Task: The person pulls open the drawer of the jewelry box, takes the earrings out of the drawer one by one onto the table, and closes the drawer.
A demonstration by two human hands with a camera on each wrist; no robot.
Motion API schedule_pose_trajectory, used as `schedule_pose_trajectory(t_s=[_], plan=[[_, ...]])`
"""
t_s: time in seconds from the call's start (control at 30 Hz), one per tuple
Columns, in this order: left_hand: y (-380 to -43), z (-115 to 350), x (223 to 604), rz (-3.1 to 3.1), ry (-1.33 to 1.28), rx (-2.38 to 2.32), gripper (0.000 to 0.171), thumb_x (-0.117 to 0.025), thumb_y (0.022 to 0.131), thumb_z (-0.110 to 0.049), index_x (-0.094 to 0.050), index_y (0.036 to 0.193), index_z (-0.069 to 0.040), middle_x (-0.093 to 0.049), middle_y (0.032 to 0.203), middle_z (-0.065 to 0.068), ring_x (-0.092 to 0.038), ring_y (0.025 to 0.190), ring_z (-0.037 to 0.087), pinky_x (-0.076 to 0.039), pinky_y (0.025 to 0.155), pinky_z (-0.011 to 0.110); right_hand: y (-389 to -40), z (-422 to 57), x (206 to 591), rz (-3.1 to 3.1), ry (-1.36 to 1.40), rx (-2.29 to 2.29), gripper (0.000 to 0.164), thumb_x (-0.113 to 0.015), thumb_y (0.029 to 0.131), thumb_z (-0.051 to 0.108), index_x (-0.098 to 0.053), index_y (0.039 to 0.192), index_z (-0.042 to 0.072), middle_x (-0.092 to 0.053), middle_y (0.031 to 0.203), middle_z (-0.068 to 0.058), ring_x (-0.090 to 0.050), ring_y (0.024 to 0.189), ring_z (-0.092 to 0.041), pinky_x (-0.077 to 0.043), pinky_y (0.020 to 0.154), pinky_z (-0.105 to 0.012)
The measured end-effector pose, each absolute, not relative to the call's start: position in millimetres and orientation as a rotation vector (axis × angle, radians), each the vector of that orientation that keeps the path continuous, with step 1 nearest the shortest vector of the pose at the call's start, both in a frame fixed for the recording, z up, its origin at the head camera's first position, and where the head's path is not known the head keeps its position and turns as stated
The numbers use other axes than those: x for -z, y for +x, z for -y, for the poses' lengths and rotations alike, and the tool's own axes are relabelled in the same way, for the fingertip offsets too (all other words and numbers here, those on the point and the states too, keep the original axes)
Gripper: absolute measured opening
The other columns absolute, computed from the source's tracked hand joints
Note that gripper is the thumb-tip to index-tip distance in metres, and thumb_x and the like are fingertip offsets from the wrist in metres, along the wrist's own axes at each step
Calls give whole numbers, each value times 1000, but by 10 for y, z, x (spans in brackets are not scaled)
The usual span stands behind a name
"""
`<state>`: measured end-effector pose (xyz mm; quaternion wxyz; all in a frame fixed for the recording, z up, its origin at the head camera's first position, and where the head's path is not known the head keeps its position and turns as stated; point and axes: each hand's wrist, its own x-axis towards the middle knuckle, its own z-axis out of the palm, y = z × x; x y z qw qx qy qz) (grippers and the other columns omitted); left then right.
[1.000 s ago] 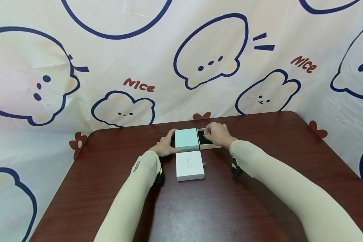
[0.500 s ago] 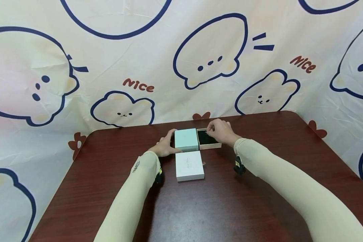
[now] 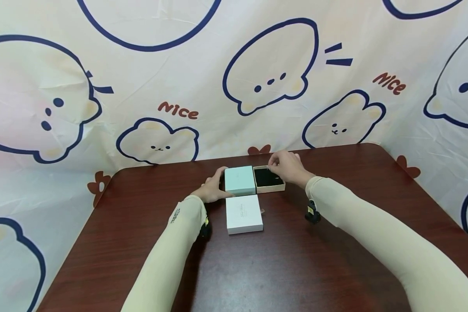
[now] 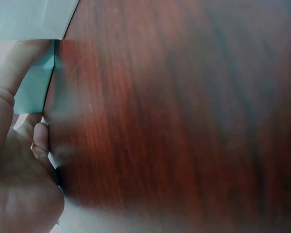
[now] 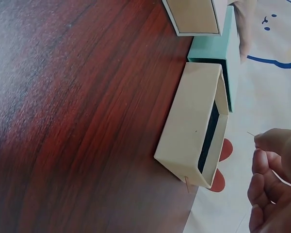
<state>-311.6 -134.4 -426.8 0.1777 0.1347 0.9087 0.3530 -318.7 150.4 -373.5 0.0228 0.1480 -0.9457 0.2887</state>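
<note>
My left hand (image 3: 209, 190) grips a mint-green box sleeve (image 3: 239, 180), thumb along its near side and fingers at the left and far side. Out of the sleeve's right side extends a cream drawer (image 3: 271, 189) with a black lining (image 3: 266, 177). A tiny bright bit shows on the lining, too small to identify. Above the drawer's far right part, my right hand (image 3: 290, 168) pinches a thin wire-like piece (image 5: 250, 133) between thumb and forefinger; its kind is unclear. In the right wrist view the piece is apart from the drawer.
A white box (image 3: 244, 214) with faint lettering lies just in front of the mint sleeve, a small tab at its right side. Both boxes lie on a dark red-brown wooden table (image 3: 296, 260). A patterned cloth (image 3: 210, 86) hangs behind the table's far edge.
My right hand has moved right and slightly away, uncovering more of the black lining. My left hand and both boxes stay put.
</note>
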Motion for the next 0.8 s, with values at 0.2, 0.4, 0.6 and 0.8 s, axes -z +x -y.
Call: schedule_pose_trajectory(t_s=[0.2,0.4,0.6,0.8], plan=[[-3132,1346,4280,-2583,393,-980,99,-75,91,-33,-5,161,-26,-24,164,23,-15,153,45,-15,119,68,-3182,-1575,3691,2917,459,-884,14,-63,97,16,-73,92,8,-72,86,-6,-63,88,-23,-33,94,-47],[-3134,1345,4284,-2584,395,-982,100,-76,91,-33,-5,161,-27,-23,164,22,-15,153,45,-14,120,68,-3192,-1655,3640,2901,450,-907,16,-62,98,17,-73,94,6,-73,87,-8,-68,83,-24,-30,100,-52],[-3143,1347,4293,-2586,395,-984,100,-76,91,-33,-5,161,-27,-23,164,22,-15,153,45,-13,119,69,-3221,-1731,3613,2880,416,-913,14,-62,97,17,-72,95,7,-72,91,-10,-64,91,-27,-28,107,-56],[-3136,1345,4286,-2583,392,-983,100,-76,91,-33,-5,161,-27,-23,164,22,-15,153,46,-14,119,68,-3247,-1834,3605,2858,382,-928,16,-63,97,17,-73,96,5,-72,92,-10,-63,91,-27,-30,106,-57]])
